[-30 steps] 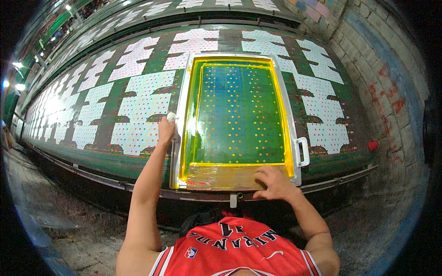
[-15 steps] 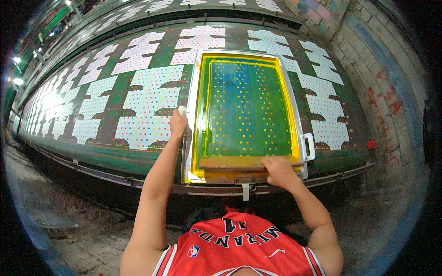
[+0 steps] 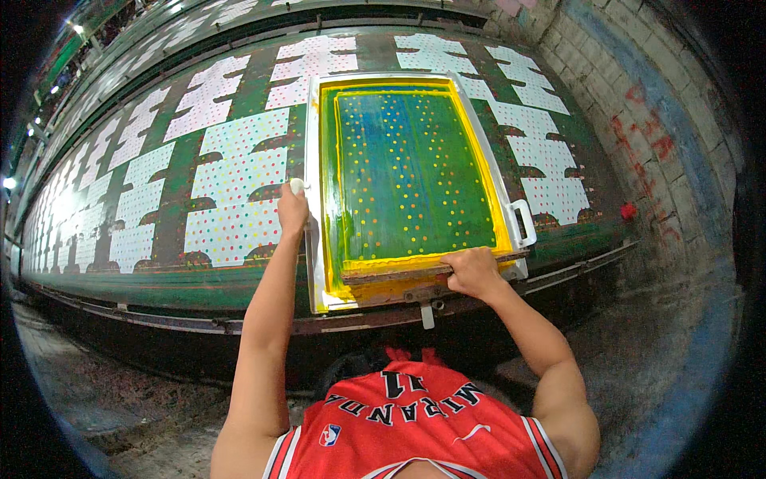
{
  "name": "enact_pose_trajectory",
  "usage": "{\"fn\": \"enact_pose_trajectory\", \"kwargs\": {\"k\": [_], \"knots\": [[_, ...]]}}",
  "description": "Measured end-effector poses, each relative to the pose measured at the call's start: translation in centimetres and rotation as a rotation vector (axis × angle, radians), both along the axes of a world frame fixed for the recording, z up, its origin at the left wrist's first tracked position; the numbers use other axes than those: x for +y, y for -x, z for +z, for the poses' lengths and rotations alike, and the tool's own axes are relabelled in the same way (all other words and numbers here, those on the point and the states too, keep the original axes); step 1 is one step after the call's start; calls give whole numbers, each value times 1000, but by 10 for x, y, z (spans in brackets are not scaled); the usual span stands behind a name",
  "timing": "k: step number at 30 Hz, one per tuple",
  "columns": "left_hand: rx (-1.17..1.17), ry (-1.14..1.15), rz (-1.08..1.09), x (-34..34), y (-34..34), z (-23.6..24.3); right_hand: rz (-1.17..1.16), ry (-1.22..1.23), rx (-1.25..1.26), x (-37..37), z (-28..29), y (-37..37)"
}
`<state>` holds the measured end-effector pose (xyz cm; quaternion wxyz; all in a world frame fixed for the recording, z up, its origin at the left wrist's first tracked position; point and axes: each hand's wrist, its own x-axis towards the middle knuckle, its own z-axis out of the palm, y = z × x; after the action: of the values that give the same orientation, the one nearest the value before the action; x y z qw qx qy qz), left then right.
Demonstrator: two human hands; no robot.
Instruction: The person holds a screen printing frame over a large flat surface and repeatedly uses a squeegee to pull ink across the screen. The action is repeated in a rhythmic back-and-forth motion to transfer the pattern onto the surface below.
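A screen printing frame [image 3: 315, 271] with a pale metal rim lies on the long table. Its green mesh [image 3: 411, 172] has rows of small dots and yellow ink along the borders. My left hand [image 3: 293, 211] is closed around a white handle [image 3: 298, 188] on the frame's left side. At the near end of the mesh, my right hand [image 3: 473, 273] grips a long wooden squeegee [image 3: 391, 276] from above. A line of yellow ink runs just beyond the squeegee. The blade's lower edge is hidden.
White cut fabric pieces [image 3: 239, 191] printed with coloured dots lie in rows on the green table [image 3: 171, 286], left of the frame and beyond it. Another white handle [image 3: 524, 223] juts from the frame's right side. A metal rail [image 3: 574, 270] follows the near edge. A block wall [image 3: 662, 136] stands right.
The squeegee has tipped from showing its broad face to a narrower edge, still at the near end of the mesh. The view has shifted slightly. Both hands keep their hold.
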<state>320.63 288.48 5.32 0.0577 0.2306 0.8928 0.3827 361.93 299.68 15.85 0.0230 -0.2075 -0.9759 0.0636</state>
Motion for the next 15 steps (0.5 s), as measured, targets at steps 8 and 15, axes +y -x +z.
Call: {"fn": "enact_pose_trajectory", "kwargs": {"k": [8, 15], "knots": [[-1, 55, 13, 2, 5, -7, 31, -82, 168, -13, -32, -6], [-22, 17, 25, 0, 3, -4, 18, -136, 206, 74, -48, 72]]}}
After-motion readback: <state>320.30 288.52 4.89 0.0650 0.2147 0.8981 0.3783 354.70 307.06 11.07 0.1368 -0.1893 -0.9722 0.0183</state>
